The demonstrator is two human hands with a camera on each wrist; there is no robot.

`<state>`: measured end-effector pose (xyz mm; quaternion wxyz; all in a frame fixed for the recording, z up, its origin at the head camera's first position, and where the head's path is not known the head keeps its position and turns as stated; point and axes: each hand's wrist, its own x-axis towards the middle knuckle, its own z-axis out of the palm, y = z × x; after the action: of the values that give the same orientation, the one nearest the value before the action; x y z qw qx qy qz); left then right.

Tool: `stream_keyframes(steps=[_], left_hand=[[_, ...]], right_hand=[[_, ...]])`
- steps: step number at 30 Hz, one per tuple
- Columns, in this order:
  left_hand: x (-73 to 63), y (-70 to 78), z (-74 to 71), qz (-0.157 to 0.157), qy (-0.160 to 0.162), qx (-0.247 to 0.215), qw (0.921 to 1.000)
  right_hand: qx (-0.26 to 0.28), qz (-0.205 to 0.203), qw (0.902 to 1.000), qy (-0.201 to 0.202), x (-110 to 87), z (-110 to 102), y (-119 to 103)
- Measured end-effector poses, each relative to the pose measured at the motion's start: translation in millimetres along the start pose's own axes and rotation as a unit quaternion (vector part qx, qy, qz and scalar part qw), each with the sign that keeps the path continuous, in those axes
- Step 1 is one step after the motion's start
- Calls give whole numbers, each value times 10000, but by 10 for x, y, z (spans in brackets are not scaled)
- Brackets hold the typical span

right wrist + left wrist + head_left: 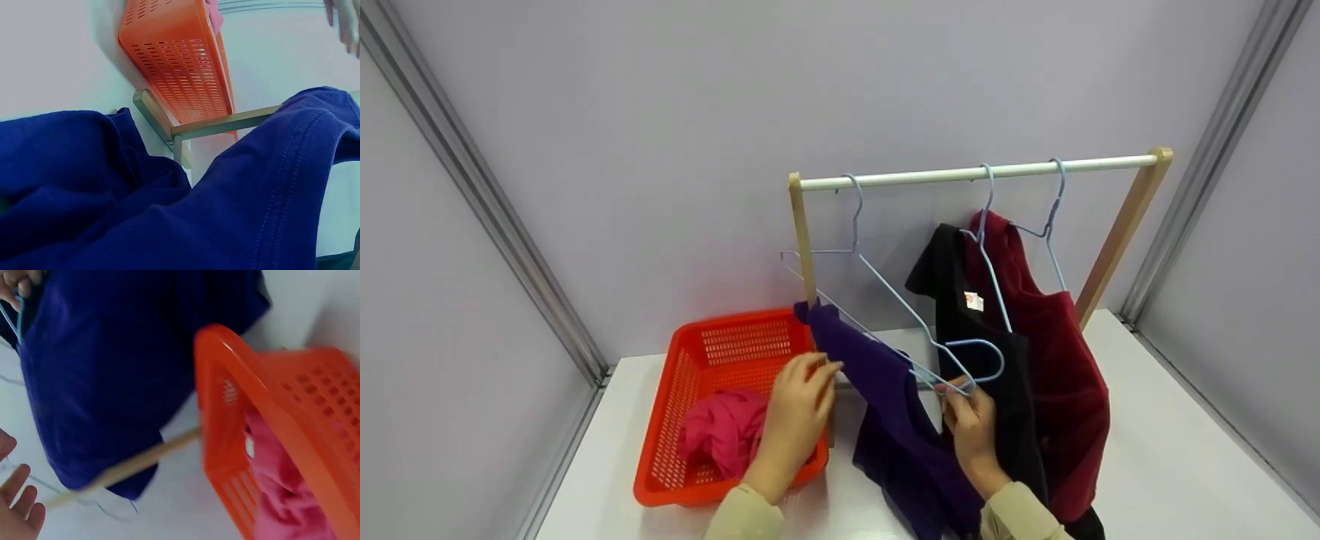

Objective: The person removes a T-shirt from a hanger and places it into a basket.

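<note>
My right hand (973, 427) grips a light blue hanger (994, 352) near the base of its hook. A dark purple garment (877, 375) hangs from this hanger, its shoulder reaching left toward the rack's near post. In the right wrist view the purple cloth (253, 191) fills the lower part, with a stitched seam along its edge. To the left of the garment, my left hand (797, 409) is raised over the basket's right side, holding nothing. The left wrist view shows its fingers (22, 500) loosely bent, apart from the cloth (112, 365).
An orange basket (656, 442) with a crumpled pink garment (724, 431) stands left. On the rack's white rail (915, 177) hang a bare hanger (857, 217), a black garment (949, 270) and a dark red garment (1065, 375). Walls enclose the white table (1177, 442).
</note>
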<state>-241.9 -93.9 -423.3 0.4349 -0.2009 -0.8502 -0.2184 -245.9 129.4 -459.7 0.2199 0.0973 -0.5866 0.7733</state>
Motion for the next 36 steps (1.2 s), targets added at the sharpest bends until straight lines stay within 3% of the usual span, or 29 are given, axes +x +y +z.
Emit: stream_keyframes(steps=[6,12,17,25,31,36], left_hand=[[-3,154,90,290,-355,126,9989],[-21,207,144,622,-898,414,9932],[-38,205,162,652,-1184,473,9897],[-29,139,160,295,-1293,91,9911],[-15,25,163,-297,-1303,-330,9905],[-17,-82,155,-781,-1179,-403,9891]], right_hand=[[-137,247,9996,72,-3,-2,19],[-106,35,9993,-350,-35,46,66],[152,-196,9973,-694,-41,88,90],[-5,-116,9942,-1071,-62,118,97],[-906,-30,9876,-1284,-82,153,93],[-1788,347,9727,-1440,-88,179,85]])
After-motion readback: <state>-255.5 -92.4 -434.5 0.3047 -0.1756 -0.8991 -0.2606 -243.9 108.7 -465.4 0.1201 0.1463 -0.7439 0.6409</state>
